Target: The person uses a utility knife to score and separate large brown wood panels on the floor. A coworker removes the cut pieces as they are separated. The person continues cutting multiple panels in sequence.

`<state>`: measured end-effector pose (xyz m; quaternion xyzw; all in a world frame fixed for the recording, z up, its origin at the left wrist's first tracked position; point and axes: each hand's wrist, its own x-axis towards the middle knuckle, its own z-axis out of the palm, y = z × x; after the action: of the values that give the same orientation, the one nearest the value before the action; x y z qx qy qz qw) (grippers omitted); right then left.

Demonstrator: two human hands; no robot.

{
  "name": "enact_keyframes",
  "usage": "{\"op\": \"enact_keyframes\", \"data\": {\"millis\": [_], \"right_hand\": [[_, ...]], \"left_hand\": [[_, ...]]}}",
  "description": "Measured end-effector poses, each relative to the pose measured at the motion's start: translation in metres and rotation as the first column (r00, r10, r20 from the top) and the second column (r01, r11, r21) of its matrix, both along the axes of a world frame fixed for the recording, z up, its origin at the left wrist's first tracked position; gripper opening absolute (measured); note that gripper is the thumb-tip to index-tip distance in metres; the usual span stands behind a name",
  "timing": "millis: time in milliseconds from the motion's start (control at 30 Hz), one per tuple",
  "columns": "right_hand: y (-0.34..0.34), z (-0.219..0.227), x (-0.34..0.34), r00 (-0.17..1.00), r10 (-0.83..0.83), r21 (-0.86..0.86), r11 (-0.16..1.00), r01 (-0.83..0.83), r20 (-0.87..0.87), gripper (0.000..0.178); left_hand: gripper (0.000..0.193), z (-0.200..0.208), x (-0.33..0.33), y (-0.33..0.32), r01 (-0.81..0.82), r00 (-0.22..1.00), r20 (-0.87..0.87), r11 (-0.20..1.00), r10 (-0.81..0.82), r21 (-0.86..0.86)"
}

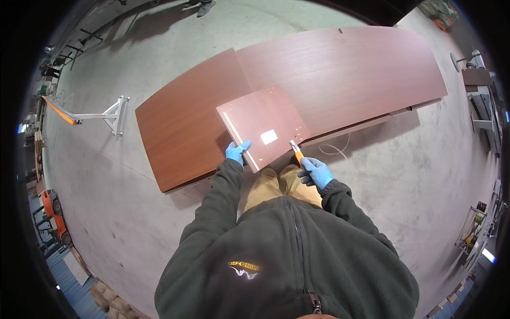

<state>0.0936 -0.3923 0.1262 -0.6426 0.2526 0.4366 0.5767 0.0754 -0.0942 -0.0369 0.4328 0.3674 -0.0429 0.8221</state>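
Hammer (298,153) in the right hand (317,173), fingers wrapped round its orange handle, and the metal head hangs right by the near right corner of the brown panel (254,120); contact, I can't call from this angle. Over on the left, the left hand (235,152) is clamped on the panel's left edge, thumb across the pale strip (239,139), the other fingers partly hidden. And the panel itself? Lying on the near part of the wide brown surface (345,74), its near corner jutting past the edge toward the person's legs.

Progress check: small brass-coloured fittings (299,127) dot the panel, bunched at the right, with others at the far, left and near sides. Placing them looks well advanced, I'd judge; whether each sits flush or proud is too small to tell, so what remains is an open call. White label (269,136) is on, too.

Containers: none I can make out by the hands, and whether this thick panel is hollow doesn't show. Way off near left, bulging sacks (109,299), by the look of them, contents hidden.
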Motion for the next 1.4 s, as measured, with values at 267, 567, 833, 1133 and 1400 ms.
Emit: {"op": "enact_keyframes", "data": {"millis": [267,567,833,1133,1400], "right_hand": [[0.035,0.02,-0.067,0.998,-0.039,-0.005,0.999,0.039,-0.049,0.049],[0.079,-0.015,-0.052,0.99,-0.012,-0.087,0.996,0.0,-0.139,0.051],[0.062,-0.028,-0.025,0.983,0.058,-0.07,0.995,-0.071,-0.176,0.05],[0.081,-0.026,-0.016,0.975,0.126,-0.055,0.989,-0.138,-0.184,0.048],[0.086,-0.047,-0.019,0.979,0.12,-0.077,0.988,-0.134,-0.168,0.05]], "left_hand": [[0.048,-0.007,-0.026,0.008,0.124,0.991,-0.023,0.977,-0.13,-0.175],[0.054,-0.061,-0.006,0.048,0.235,0.951,-0.18,0.967,-0.251,-0.101],[0.049,-0.096,0.009,0.049,0.186,0.958,-0.235,0.98,-0.166,0.067],[0.053,-0.015,0.015,0.086,0.73,0.683,-0.703,0.215,-0.197,0.649],[0.075,-0.049,0.034,0.087,0.654,0.604,-0.745,-0.359,-0.283,0.666]]}}
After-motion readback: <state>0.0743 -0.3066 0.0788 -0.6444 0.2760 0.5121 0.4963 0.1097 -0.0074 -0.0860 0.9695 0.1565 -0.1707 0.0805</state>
